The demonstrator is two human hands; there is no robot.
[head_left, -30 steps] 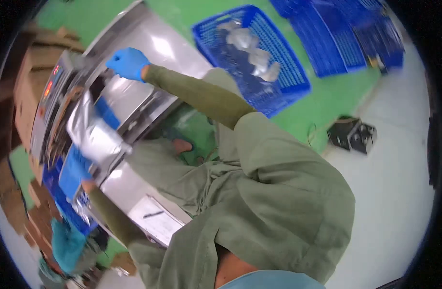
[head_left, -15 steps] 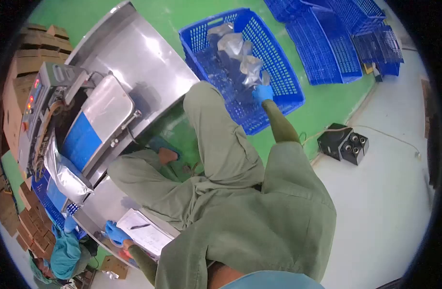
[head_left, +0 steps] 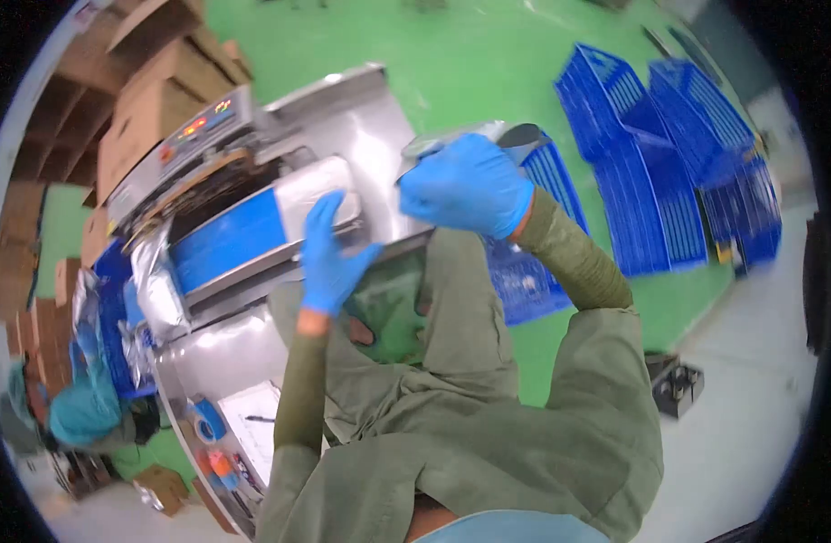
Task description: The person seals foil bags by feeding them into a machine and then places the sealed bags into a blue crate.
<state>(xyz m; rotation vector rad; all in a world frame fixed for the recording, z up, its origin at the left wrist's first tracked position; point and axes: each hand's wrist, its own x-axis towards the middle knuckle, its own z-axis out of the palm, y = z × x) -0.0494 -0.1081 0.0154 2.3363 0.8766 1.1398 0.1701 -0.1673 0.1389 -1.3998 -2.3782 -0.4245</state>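
The right hand (head_left: 467,184), in a blue glove, is closed around the end of a silver pouch (head_left: 451,138), which sticks out just above the knuckles and over the steel table (head_left: 365,136). The left hand (head_left: 329,253) is open, fingers spread, holding nothing, with its fingertips touching the edge of the sealing machine (head_left: 234,231) just beside it. Blue baskets (head_left: 650,172) stand well to the right of the right hand, on the green floor.

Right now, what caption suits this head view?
Blue-gloved right hand lifts a silver pouch toward the sealing machine.
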